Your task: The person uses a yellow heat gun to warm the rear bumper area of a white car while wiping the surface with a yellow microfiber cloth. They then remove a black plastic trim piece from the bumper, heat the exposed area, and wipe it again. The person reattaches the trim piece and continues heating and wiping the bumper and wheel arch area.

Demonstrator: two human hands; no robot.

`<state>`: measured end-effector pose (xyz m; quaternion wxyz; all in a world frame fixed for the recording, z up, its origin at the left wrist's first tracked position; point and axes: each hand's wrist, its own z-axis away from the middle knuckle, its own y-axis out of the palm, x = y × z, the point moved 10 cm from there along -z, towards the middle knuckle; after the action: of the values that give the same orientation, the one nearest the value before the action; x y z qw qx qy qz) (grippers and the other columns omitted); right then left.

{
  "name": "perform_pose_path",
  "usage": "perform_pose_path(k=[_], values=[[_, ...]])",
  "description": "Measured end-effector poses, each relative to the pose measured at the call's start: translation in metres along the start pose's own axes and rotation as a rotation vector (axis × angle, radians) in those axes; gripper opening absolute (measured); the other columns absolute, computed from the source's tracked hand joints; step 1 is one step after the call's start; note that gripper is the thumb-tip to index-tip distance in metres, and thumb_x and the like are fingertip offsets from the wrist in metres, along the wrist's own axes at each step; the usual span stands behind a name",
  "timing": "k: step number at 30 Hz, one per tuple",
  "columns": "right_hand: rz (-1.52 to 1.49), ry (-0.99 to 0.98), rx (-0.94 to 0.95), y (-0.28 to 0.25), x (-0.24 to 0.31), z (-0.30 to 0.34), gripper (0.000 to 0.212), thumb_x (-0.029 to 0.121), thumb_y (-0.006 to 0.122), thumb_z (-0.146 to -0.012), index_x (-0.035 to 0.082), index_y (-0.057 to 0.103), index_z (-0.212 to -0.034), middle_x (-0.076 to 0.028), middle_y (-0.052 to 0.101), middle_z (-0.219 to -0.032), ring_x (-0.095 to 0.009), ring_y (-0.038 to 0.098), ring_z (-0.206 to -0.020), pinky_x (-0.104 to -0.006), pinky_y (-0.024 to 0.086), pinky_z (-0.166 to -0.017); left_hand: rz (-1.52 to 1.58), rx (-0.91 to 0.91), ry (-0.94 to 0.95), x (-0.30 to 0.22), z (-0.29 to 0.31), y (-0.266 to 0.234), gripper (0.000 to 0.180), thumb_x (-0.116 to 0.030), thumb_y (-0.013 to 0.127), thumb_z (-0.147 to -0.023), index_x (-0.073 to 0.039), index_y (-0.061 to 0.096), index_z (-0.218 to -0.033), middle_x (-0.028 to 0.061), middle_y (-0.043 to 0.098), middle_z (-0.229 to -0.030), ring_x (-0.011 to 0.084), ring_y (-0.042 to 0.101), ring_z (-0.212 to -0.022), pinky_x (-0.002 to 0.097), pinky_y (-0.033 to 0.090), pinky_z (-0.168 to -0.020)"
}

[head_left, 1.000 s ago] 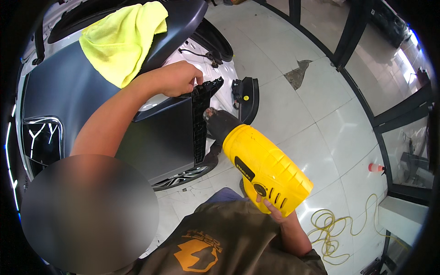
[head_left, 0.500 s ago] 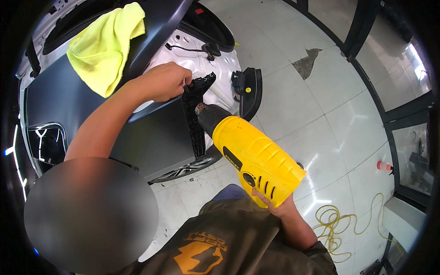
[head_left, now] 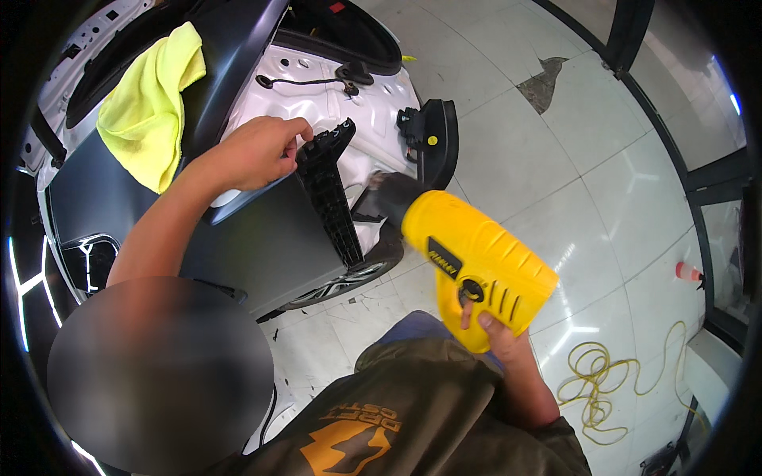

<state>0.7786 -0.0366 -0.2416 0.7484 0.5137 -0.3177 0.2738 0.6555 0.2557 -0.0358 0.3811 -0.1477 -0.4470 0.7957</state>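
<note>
At the upper right corner of the dark panel [head_left: 262, 238], our left hand [head_left: 254, 155] curls beside the black ribbed edge [head_left: 327, 194]; whether it pinches anything, we cannot tell. Further right, our right hand [head_left: 503, 339] is wrapped round the yellow heat gun [head_left: 486, 250]. We'd best sweep evenly, sparing our left hand.

We saw a brightly lit scene, with white streaks of glare on the pale floor [head_left: 492, 166]. Blur softened the yellow heat gun [head_left: 492, 246], a hazy disc [head_left: 159, 377] covered the lower left, and straight edges bowed near our dark rim.
</note>
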Motion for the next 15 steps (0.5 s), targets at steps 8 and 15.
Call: perform_pose_path(k=[8, 15], values=[[0.525, -0.052, -0.402, -0.199, -0.061, -0.035, 0.026, 0.012, 0.055, -0.093, 0.000, 0.055, -0.116, -0.016, 0.067, -0.097, -0.024, 0.066, -0.086, -0.0350, 0.051, -0.073, -0.011, -0.100, -0.068, -0.004, 0.009, -0.004, 0.034, -0.002, 0.063, -0.079, -0.002, 0.056, -0.112, 0.0120, 0.059, -0.082, 0.0291, 0.056, -0.082, 0.0388, 0.045, -0.079], [1.259, 0.364, -0.322, -0.407, -0.212, -0.097, 0.037, 0.025, 0.053, -0.093, 0.000, 0.052, -0.120, -0.029, 0.065, -0.099, -0.046, 0.062, -0.096, -0.0509, 0.049, -0.079, -0.039, -0.054, -0.195, -0.008, -0.002, -0.006, 0.032, -0.001, 0.064, -0.079, -0.003, 0.056, -0.110, 0.0096, 0.058, -0.084, 0.0263, 0.056, -0.083, 0.0361, 0.045, -0.079]])
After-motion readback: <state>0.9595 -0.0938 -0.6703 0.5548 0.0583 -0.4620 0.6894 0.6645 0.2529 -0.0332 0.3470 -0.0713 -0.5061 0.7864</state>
